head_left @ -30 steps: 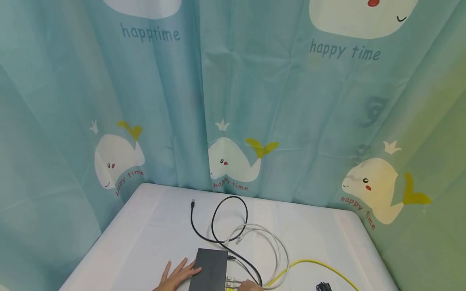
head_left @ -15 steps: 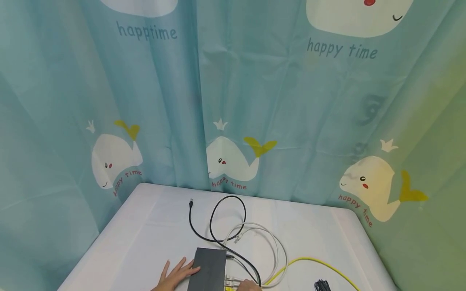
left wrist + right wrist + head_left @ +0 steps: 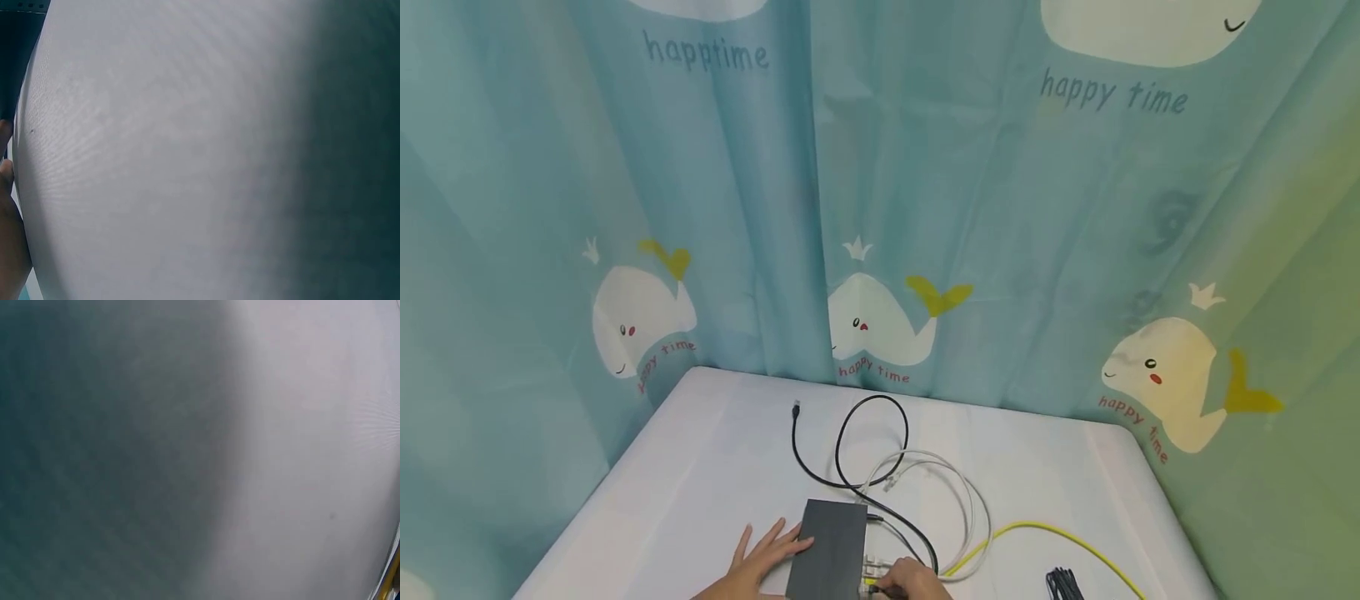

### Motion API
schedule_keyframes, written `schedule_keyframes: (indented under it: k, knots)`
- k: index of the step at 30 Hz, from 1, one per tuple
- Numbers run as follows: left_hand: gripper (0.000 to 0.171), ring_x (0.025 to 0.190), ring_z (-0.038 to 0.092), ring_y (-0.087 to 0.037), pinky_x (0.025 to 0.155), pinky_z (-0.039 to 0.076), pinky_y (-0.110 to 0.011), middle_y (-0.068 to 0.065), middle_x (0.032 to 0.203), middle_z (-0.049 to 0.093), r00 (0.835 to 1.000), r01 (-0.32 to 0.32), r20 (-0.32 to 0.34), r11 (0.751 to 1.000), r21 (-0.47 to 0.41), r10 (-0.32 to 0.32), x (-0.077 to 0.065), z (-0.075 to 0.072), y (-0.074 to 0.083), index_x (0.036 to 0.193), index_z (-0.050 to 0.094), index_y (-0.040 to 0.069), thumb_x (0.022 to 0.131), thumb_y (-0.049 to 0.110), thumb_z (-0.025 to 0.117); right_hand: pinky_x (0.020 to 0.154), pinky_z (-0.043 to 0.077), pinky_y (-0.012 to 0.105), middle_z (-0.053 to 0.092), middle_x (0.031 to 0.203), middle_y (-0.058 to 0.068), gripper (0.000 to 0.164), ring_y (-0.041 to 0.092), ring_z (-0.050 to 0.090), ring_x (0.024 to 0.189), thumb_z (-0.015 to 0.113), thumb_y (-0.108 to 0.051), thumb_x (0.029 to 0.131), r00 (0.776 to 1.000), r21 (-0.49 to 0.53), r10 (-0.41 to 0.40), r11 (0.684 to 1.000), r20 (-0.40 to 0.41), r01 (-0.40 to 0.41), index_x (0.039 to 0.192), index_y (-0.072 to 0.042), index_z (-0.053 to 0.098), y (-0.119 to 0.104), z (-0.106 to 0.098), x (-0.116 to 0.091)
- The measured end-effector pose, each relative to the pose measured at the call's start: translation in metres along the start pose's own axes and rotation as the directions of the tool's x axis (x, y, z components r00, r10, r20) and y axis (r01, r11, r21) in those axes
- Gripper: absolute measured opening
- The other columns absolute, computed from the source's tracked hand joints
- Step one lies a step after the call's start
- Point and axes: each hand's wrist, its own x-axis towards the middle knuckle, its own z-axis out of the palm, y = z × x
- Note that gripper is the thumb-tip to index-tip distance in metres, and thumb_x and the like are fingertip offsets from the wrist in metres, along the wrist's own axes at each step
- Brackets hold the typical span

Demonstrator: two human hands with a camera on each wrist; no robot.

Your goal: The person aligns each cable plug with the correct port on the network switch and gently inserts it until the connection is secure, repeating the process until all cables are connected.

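A dark, flat network switch (image 3: 829, 546) lies on the white table, partly cut off by the bottom of the head view. My left hand (image 3: 748, 573) rests with spread fingers against its left side, fingertips on the top edge. In the left wrist view the switch (image 3: 22, 56) and part of that hand (image 3: 11, 240) show at the left edge. On the switch's right side, my right hand (image 3: 913, 579) pinches a black cable plug (image 3: 875, 589) close to the ports. Pale cable plugs (image 3: 872, 562) and a yellow plug (image 3: 871, 581) sit just beyond it in the row.
A black network cable (image 3: 837, 450) loops behind the switch, its free plug (image 3: 796, 408) at far left. Coiled white cable (image 3: 973, 508) and a yellow cable (image 3: 1060, 537) lie to the right. A bundled black cord (image 3: 1063, 583) is near the front. A whale-print curtain (image 3: 880, 208) hangs behind.
The head view has tilted down slightly, so more of both hands shows. My right hand's fingers and the black plug now appear beside the ports. My left hand stays on the switch.
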Motion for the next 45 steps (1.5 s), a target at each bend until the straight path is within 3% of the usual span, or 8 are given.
schedule_keyframes:
  k: [3, 6, 9, 15, 22, 28, 35, 45]
  knots:
    - [0.066, 0.138, 0.004, -0.043, 0.092, -0.022, -0.067, -0.021, 0.149, 0.027, 1.000, -0.018, -0.012, 0.999, -0.029, 0.018, -0.001, -0.001, 0.006, 0.144, 0.040, 0.020, 0.086, 0.031, 0.069, 0.052, 0.044, 0.021, 0.058, 0.076, -0.009, 0.014, 0.003, 0.050, 0.067, 0.063, -0.018, 0.090, 0.988, -0.097, -0.140, 0.986, -0.068, 0.134, 0.087, -0.007, 0.072, -0.067, -0.038, -0.009]
    - [0.069, 0.136, 0.004, -0.047, 0.094, -0.025, -0.064, -0.022, 0.148, 0.029, 0.998, -0.016, -0.061, 1.000, -0.001, 0.016, -0.003, -0.004, 0.013, 0.142, 0.044, 0.019, 0.081, 0.031, 0.073, 0.058, 0.044, 0.016, 0.056, 0.078, -0.006, 0.003, 0.001, 0.049, 0.071, 0.067, -0.009, 0.084, 0.978, -0.164, -0.175, 0.974, -0.110, 0.156, 0.084, -0.006, 0.068, -0.124, -0.068, -0.011]
    - [0.070, 0.136, 0.006, -0.048, 0.096, -0.025, -0.062, -0.021, 0.147, 0.031, 0.996, -0.008, -0.091, 0.999, 0.037, 0.011, -0.005, -0.006, 0.015, 0.140, 0.046, 0.019, 0.079, 0.034, 0.074, 0.063, 0.043, 0.011, 0.057, 0.080, -0.009, 0.006, -0.003, 0.048, 0.075, 0.072, -0.010, 0.080, 0.976, -0.202, -0.174, 0.969, -0.130, 0.146, 0.084, -0.008, 0.067, -0.139, -0.074, -0.010]
    - [0.071, 0.138, 0.007, -0.045, 0.098, -0.023, -0.061, -0.018, 0.148, 0.030, 0.997, 0.001, -0.072, 0.997, 0.083, 0.004, -0.004, -0.004, 0.015, 0.142, 0.044, 0.019, 0.080, 0.039, 0.073, 0.063, 0.046, 0.014, 0.057, 0.080, -0.011, 0.006, -0.001, 0.049, 0.074, 0.072, -0.010, 0.080, 0.964, -0.189, -0.169, 0.973, -0.207, 0.130, 0.084, -0.009, 0.069, -0.138, -0.076, -0.012]
    - [0.074, 0.140, 0.004, -0.040, 0.100, -0.024, -0.056, -0.014, 0.149, 0.029, 0.997, 0.045, -0.066, 0.993, 0.110, -0.038, 0.004, -0.014, 0.015, 0.142, 0.043, 0.022, 0.079, 0.044, 0.072, 0.060, 0.045, 0.019, 0.059, 0.079, -0.008, 0.008, 0.002, 0.048, 0.072, 0.073, -0.009, 0.080, 0.943, -0.200, -0.155, 0.975, -0.295, 0.098, 0.087, -0.009, 0.070, -0.129, -0.091, 0.010]
    - [0.075, 0.139, 0.004, -0.041, 0.099, -0.025, -0.057, -0.015, 0.148, 0.031, 0.997, 0.052, -0.053, 0.995, 0.080, -0.048, 0.000, -0.008, 0.017, 0.143, 0.043, 0.020, 0.078, 0.042, 0.073, 0.065, 0.047, 0.021, 0.061, 0.082, -0.007, 0.007, 0.003, 0.052, 0.076, 0.070, -0.014, 0.085, 0.968, -0.185, -0.061, 0.983, -0.244, 0.015, 0.090, -0.009, 0.071, -0.122, -0.090, 0.017]
    - [0.073, 0.140, 0.002, -0.039, 0.099, -0.026, -0.055, -0.012, 0.150, 0.028, 0.998, 0.058, -0.033, 0.995, 0.075, -0.056, -0.005, -0.003, 0.014, 0.144, 0.042, 0.021, 0.080, 0.041, 0.072, 0.064, 0.047, 0.020, 0.063, 0.083, -0.007, 0.009, 0.003, 0.054, 0.076, 0.069, -0.015, 0.087, 0.979, -0.130, -0.121, 0.986, -0.161, 0.100, 0.091, -0.008, 0.072, -0.109, -0.089, 0.020]
    - [0.071, 0.139, 0.000, -0.043, 0.097, -0.027, -0.056, -0.016, 0.149, 0.029, 0.998, 0.059, -0.030, 0.998, 0.025, -0.059, -0.002, 0.002, 0.011, 0.143, 0.042, 0.022, 0.081, 0.035, 0.073, 0.065, 0.047, 0.017, 0.061, 0.085, -0.013, 0.012, -0.002, 0.052, 0.075, 0.064, -0.022, 0.091, 0.994, -0.057, -0.076, 0.996, -0.084, 0.071, 0.093, -0.012, 0.072, -0.098, -0.092, 0.021]
